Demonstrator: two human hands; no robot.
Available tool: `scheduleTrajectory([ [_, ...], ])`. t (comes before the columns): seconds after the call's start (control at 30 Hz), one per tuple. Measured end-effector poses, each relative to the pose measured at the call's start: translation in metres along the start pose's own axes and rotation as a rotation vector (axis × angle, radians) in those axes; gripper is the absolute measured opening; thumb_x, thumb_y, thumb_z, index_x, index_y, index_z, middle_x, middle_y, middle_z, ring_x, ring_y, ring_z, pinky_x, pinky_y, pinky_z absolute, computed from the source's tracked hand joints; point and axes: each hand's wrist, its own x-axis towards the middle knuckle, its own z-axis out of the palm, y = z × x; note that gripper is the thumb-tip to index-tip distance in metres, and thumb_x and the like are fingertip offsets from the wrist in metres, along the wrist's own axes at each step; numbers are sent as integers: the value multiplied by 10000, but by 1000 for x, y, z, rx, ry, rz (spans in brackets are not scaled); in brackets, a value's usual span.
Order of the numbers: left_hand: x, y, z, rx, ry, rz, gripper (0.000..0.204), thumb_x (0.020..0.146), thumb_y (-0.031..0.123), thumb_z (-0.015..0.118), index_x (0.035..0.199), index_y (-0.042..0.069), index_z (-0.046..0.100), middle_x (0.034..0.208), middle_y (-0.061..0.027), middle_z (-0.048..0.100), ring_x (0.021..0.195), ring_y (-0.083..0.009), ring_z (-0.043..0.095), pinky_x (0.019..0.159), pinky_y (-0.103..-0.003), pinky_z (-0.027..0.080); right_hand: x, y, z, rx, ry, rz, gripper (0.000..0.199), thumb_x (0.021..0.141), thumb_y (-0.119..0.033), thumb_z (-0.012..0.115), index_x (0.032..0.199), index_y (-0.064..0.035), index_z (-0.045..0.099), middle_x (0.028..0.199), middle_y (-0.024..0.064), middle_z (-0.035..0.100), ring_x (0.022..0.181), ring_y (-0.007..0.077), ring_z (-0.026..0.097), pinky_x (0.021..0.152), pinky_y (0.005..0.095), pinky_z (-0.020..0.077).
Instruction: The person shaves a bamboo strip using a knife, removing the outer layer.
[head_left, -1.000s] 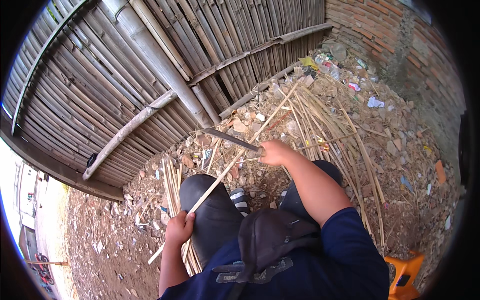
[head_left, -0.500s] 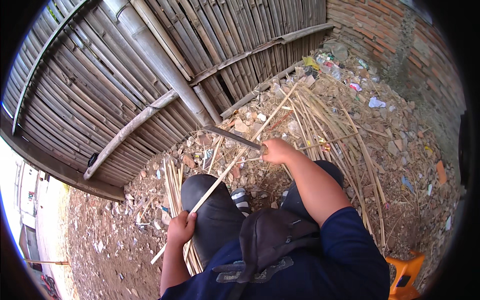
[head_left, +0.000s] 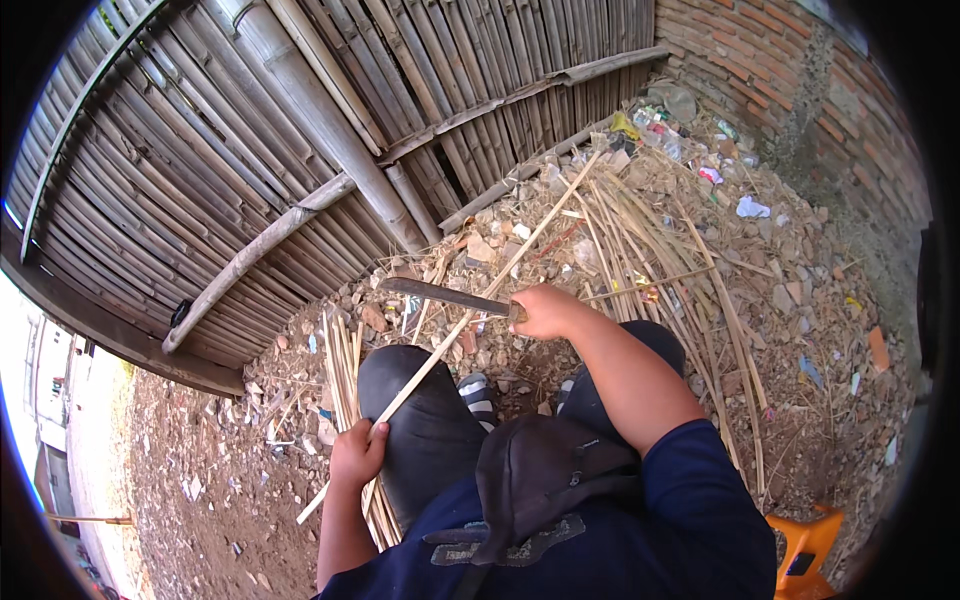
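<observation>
My left hand (head_left: 357,455) is closed round a long pale bamboo strip (head_left: 425,372) beside my left knee. The strip slants up and away to the right, its far end over the rubble. In my right hand (head_left: 546,311) is the short handle of a machete (head_left: 447,294), its dark blade pointing left and lying across the strip. A bundle of pale strips (head_left: 343,362) lies beside my left leg, partly hidden by my arm and knee. More long bamboo strips (head_left: 640,235) are spread on the ground ahead and to the right.
A bamboo wall (head_left: 230,180) with a thick post (head_left: 320,110) rises ahead on the left. At the far right stands a brick wall (head_left: 760,60). Stones and scraps of litter (head_left: 752,207) cover the ground. An orange plastic stool (head_left: 806,548) is at the lower right.
My right hand and the machete have shifted a little left and nearer along the strip. The blade now lies flatter. My left hand keeps its hold, nearly in place.
</observation>
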Motion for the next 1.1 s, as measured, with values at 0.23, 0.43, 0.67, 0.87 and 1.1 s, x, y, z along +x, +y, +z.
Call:
scheduleTrajectory([
  [0.23,0,-1,1,-5,2,-2,481,989,449,594,768,25,544,662,-251,613,689,-487,629,614,-554,467,-3,-11,-7,-25,-4,44,392,831,-347,760,1110,-78,698,1017,208,714,1003,386,683,880,484,537],
  [0.43,0,-2,2,-2,8,-1,476,986,438,601,761,25,537,658,-248,610,683,-482,628,612,-551,466,-4,-11,-8,-33,-5,45,399,835,-351,760,1130,-90,695,1028,199,716,1011,382,684,886,483,538],
  [0.67,1,-3,3,-5,13,11,471,985,433,603,761,24,538,661,-250,612,684,-486,627,619,-546,472,-3,-4,-1,6,14,31,386,826,-350,776,1103,-93,695,1012,191,717,1005,376,687,866,476,534],
  [0.87,0,-4,4,5,33,32,479,984,433,607,747,24,534,656,-247,612,670,-483,626,607,-540,474,-4,-7,-4,27,-14,47,369,819,-339,779,1076,-88,697,1009,193,717,1001,376,688,865,476,533],
  [1.1,1,-4,5,0,39,27,481,982,426,615,727,28,530,642,-237,610,647,-469,627,590,-530,473,-3,-3,-3,13,-12,11,432,832,-375,766,1139,-79,696,992,197,720,972,380,689,852,473,530],
])
